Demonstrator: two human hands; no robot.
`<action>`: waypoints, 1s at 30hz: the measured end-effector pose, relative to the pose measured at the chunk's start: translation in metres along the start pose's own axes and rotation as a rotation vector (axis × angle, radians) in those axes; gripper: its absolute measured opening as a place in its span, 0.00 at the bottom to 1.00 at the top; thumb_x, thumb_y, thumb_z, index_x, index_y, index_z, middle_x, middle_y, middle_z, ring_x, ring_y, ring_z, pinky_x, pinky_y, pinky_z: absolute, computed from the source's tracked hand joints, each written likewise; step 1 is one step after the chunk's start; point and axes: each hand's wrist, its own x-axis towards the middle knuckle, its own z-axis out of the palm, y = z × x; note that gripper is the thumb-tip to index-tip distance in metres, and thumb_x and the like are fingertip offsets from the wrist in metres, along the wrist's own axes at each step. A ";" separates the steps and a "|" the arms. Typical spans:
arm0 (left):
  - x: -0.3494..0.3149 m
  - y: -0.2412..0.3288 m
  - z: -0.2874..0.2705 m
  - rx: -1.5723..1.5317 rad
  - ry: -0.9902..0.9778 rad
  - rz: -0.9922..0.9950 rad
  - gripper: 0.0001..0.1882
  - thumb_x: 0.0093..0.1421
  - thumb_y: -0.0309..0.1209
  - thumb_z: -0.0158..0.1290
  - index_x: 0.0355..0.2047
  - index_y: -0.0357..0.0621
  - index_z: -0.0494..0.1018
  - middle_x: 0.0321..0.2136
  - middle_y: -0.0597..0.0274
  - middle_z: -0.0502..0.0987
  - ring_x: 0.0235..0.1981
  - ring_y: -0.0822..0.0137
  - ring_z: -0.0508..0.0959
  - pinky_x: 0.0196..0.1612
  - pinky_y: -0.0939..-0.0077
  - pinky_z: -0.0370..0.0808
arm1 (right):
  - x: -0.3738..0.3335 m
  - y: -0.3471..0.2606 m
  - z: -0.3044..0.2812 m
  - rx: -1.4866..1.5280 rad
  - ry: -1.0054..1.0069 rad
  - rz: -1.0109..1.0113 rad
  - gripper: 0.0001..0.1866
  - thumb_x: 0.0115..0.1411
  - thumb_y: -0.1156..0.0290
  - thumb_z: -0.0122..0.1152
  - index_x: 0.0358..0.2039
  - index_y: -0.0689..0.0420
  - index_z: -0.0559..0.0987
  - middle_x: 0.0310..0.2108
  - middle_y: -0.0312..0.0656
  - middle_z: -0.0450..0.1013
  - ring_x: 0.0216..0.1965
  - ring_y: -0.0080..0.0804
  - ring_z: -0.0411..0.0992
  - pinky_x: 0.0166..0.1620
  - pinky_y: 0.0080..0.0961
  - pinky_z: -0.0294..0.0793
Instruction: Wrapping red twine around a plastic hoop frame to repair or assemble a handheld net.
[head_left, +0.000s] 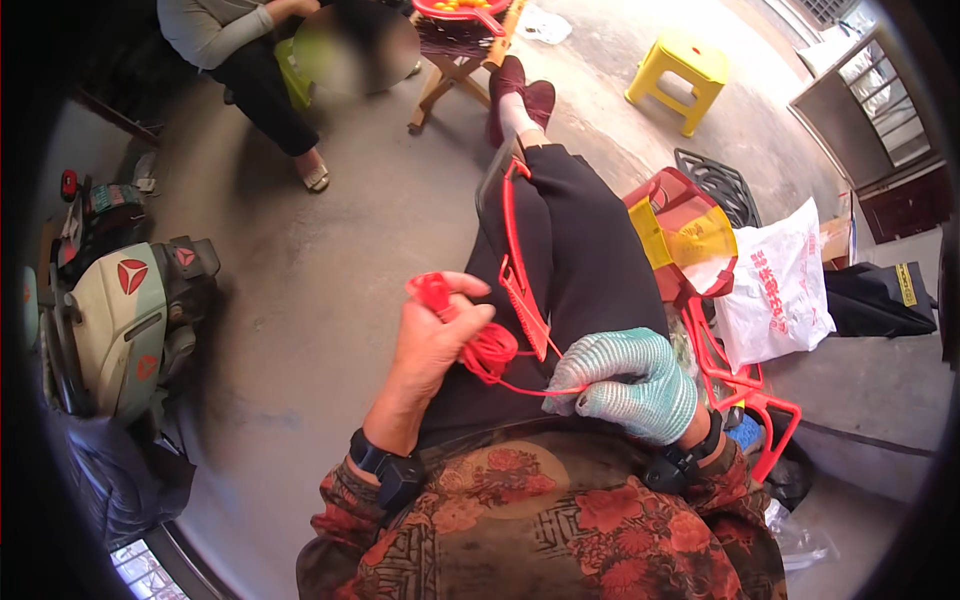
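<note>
My bare left hand (412, 340) is closed around a looped bundle of thin red cord (488, 352), held above my lap. One end of the bundle sticks up past the fingers. From the loops a single strand runs right to my right hand (640, 385), which wears a pale green and white knitted glove and pinches the strand between thumb and fingers. Along my black trousers lies a long curved red strip (518, 262) with a wider, ribbed red end near the glove. A strand rises from the glove toward that end. What the strip belongs to, I cannot tell.
A scooter (125, 335) stands at the left. Another person (235, 50) sits at the back left beside a low wooden stand (455, 95) bearing a red basket (465, 14). To the right are a yellow stool (683, 70), a red-and-yellow container (685, 235) and a white plastic bag (775, 290).
</note>
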 end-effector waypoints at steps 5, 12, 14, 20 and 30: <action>0.007 -0.010 0.036 0.171 0.092 0.067 0.15 0.51 0.25 0.63 0.37 0.33 0.71 0.16 0.75 0.70 0.20 0.83 0.69 0.27 0.85 0.68 | -0.020 -0.008 0.000 0.232 -0.098 0.076 0.05 0.56 0.78 0.63 0.32 0.64 0.79 0.30 0.41 0.77 0.34 0.25 0.75 0.39 0.22 0.73; 0.006 -0.006 0.013 0.096 0.165 0.141 0.10 0.52 0.25 0.61 0.34 0.37 0.74 0.23 0.69 0.74 0.25 0.78 0.73 0.31 0.81 0.71 | 0.002 -0.046 -0.023 -0.006 0.039 0.223 0.04 0.57 0.76 0.60 0.34 0.61 0.78 0.27 0.34 0.73 0.29 0.20 0.71 0.36 0.19 0.71; 0.001 0.030 0.010 -0.457 0.194 0.164 0.08 0.55 0.22 0.58 0.36 0.37 0.74 0.34 0.63 0.76 0.34 0.74 0.75 0.38 0.78 0.73 | 0.024 -0.047 -0.034 0.039 0.344 0.192 0.15 0.58 0.76 0.53 0.48 0.60 0.73 0.26 0.37 0.72 0.21 0.16 0.66 0.25 0.14 0.66; 0.015 0.025 -0.028 0.169 0.341 0.591 0.11 0.57 0.15 0.54 0.42 0.34 0.74 0.42 0.60 0.75 0.42 0.71 0.75 0.50 0.74 0.72 | 0.083 0.025 -0.096 -0.223 0.233 -0.110 0.09 0.52 0.84 0.52 0.31 0.60 0.79 0.35 0.42 0.75 0.32 0.25 0.73 0.37 0.19 0.73; 0.032 -0.029 0.028 -0.264 0.157 0.083 0.08 0.60 0.22 0.56 0.40 0.33 0.74 0.35 0.60 0.79 0.35 0.72 0.79 0.38 0.78 0.79 | 0.100 0.077 -0.041 -0.887 0.261 -0.334 0.14 0.47 0.68 0.67 0.37 0.52 0.81 0.46 0.42 0.73 0.53 0.46 0.68 0.54 0.36 0.69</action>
